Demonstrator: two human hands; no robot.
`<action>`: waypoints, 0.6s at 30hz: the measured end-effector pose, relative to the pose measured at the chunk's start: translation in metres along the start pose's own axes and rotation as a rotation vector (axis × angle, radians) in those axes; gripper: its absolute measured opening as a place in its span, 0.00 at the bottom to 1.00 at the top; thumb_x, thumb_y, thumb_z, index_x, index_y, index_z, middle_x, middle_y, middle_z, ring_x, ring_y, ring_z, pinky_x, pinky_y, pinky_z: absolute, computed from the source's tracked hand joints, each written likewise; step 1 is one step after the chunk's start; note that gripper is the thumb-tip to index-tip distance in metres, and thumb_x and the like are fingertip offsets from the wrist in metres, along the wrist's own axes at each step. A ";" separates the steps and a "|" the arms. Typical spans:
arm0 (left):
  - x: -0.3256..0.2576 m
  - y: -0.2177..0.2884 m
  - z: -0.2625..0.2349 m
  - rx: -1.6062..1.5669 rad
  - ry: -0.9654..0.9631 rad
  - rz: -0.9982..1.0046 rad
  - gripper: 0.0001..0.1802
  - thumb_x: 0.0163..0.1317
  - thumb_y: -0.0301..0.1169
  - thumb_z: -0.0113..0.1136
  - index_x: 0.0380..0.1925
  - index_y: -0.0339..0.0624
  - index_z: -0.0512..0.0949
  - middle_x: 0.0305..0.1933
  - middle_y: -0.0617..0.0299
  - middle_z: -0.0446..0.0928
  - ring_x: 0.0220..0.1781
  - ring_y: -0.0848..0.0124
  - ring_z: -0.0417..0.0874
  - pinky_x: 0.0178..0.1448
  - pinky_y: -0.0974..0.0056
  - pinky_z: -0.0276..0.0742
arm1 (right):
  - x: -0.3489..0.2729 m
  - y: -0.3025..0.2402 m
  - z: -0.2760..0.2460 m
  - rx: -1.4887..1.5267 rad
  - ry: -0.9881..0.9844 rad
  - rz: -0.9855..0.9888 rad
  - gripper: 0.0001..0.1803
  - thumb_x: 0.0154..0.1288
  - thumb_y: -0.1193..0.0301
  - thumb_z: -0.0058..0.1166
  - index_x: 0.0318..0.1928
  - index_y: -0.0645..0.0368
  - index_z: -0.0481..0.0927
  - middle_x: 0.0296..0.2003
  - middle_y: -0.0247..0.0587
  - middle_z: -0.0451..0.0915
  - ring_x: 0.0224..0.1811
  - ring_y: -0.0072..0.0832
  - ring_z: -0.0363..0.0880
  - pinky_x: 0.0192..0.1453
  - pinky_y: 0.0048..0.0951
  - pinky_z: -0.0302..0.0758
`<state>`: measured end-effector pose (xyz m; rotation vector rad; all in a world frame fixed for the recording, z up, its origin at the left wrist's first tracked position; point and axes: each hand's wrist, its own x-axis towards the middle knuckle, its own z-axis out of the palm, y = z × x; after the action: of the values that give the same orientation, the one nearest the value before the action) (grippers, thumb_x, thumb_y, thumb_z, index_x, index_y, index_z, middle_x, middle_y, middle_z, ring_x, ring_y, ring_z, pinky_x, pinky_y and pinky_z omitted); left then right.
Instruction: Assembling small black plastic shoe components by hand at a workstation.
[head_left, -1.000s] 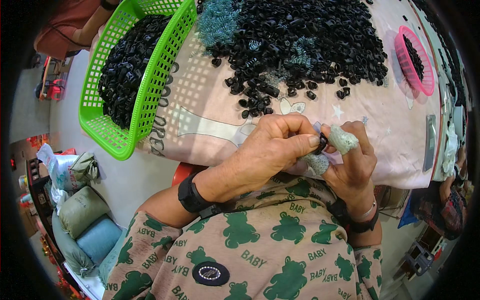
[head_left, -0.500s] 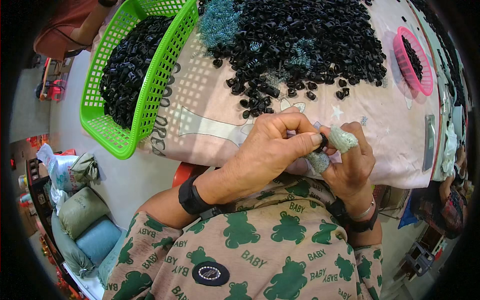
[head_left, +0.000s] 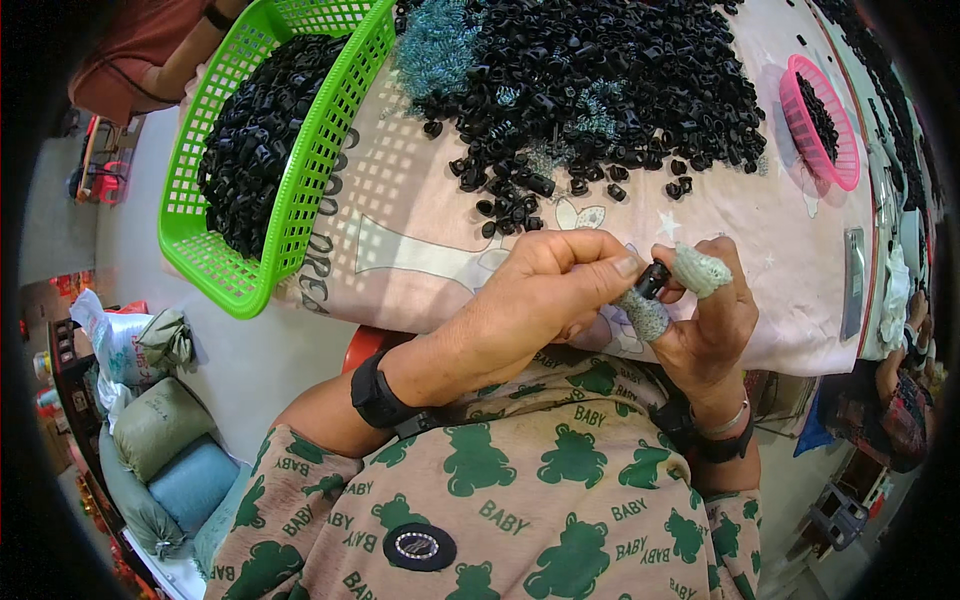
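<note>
Left hand (head_left: 560, 290) has eased slightly off the black part (head_left: 653, 280) to its right, pinched aslant by the right hand (head_left: 712, 325); cannot tell left grip's state.

A table covered in pale pink printed cloth (head_left: 780, 320) bears a broad heap of small black plastic parts (head_left: 630, 90). Thin bluish coiled springs (head_left: 435, 60) lie bunched at the heap's left side. Loose black pieces (head_left: 512, 215) sit along its near edge. A green lattice plastic basket (head_left: 262, 290) stands left, a pink plastic basket (head_left: 840, 173) right, near a flat grey strip (head_left: 853, 285).
</note>
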<state>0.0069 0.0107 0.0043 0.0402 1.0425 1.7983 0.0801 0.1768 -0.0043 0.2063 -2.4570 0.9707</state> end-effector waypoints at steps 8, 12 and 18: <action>0.000 -0.003 0.000 0.141 0.004 0.080 0.07 0.64 0.30 0.56 0.36 0.37 0.76 0.23 0.74 0.68 0.21 0.87 0.62 0.23 0.79 0.54 | -0.001 -0.001 0.003 -0.030 -0.023 -0.082 0.21 0.42 0.76 0.69 0.41 0.61 0.78 0.26 0.39 0.70 0.21 0.31 0.72 0.21 0.27 0.69; -0.001 -0.001 -0.002 -0.046 -0.010 -0.029 0.07 0.65 0.29 0.54 0.38 0.37 0.76 0.27 0.70 0.72 0.21 0.86 0.63 0.22 0.80 0.55 | -0.001 -0.003 0.004 -0.005 -0.017 -0.024 0.23 0.42 0.73 0.71 0.41 0.61 0.78 0.26 0.37 0.69 0.22 0.29 0.71 0.23 0.26 0.70; 0.002 0.000 -0.008 -0.254 -0.149 -0.153 0.09 0.65 0.30 0.54 0.39 0.35 0.77 0.33 0.65 0.76 0.21 0.84 0.65 0.21 0.79 0.58 | 0.002 -0.003 0.002 0.117 0.029 -0.088 0.29 0.40 0.70 0.74 0.46 0.59 0.78 0.31 0.34 0.70 0.25 0.22 0.72 0.25 0.22 0.71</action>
<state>0.0024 0.0067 -0.0019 -0.0580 0.6885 1.7460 0.0787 0.1733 -0.0032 0.3343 -2.3467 1.0720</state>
